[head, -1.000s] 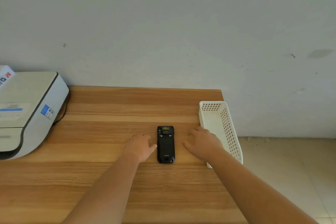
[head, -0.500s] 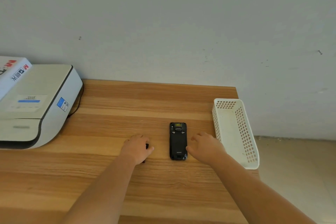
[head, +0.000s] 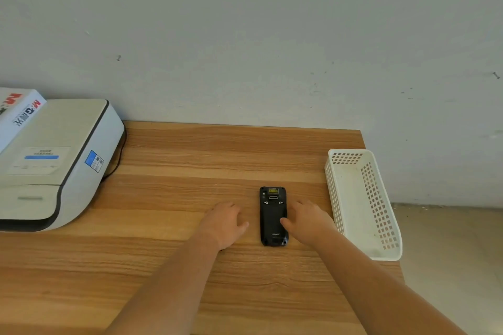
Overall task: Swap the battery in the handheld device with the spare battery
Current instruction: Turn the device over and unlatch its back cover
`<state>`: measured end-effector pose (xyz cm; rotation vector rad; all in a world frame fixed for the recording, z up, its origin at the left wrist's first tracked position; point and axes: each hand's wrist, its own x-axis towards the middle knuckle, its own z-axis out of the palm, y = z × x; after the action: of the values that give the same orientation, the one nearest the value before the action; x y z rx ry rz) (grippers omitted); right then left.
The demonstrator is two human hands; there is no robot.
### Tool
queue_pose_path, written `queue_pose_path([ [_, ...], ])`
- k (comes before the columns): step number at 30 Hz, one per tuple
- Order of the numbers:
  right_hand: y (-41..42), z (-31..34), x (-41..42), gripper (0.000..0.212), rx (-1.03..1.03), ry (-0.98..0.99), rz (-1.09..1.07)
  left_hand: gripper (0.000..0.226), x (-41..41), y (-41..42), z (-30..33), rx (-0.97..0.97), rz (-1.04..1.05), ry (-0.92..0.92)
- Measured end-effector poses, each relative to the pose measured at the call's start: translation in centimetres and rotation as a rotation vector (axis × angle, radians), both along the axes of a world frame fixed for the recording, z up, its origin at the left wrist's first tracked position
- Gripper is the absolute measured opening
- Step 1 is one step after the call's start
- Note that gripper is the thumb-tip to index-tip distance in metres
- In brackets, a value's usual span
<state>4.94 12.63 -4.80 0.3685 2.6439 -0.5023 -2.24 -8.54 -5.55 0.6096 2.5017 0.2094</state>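
The black handheld device (head: 273, 216) lies back-up on the wooden table (head: 168, 258), long axis pointing away from me. My left hand (head: 224, 221) rests palm down just left of it, with a small gap between thumb and device. A dark sliver (head: 221, 250) peeks out under that hand's wrist edge; whether it is the spare battery is unclear. My right hand (head: 307, 221) rests palm down on the device's right side, thumb tip against its right edge, fingers loosely spread. No separate battery lies in plain sight.
A white perforated basket (head: 381, 228) stands at the table's right edge, close to my right hand. A white printer (head: 54, 166) with a black cable occupies the far left, with a box behind it. A grey wall backs the table; floor lies beyond the right edge.
My head turned, so everything sits further right in view. My left hand drew slightly away from the device and covers a dark item; my right thumb came up against the device's edge.
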Motion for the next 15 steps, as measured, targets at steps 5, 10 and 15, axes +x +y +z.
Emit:
queue_pose_path([
  [5,0.3,-1.4,-1.5,0.038,-0.027,0.059,-0.043,0.046,-1.1,2.1,-0.3,0.059,-0.044,0.044],
  [10,0.7,-2.4,-3.0,0.034,-0.046,0.135,-0.062,0.038,-2.7,3.9,-0.9,0.158,-0.061,0.102],
  [15,1.0,-3.3,-3.3,0.026,-0.064,0.216,-0.022,0.028,-3.7,5.0,-1.5,0.226,-0.114,0.178],
])
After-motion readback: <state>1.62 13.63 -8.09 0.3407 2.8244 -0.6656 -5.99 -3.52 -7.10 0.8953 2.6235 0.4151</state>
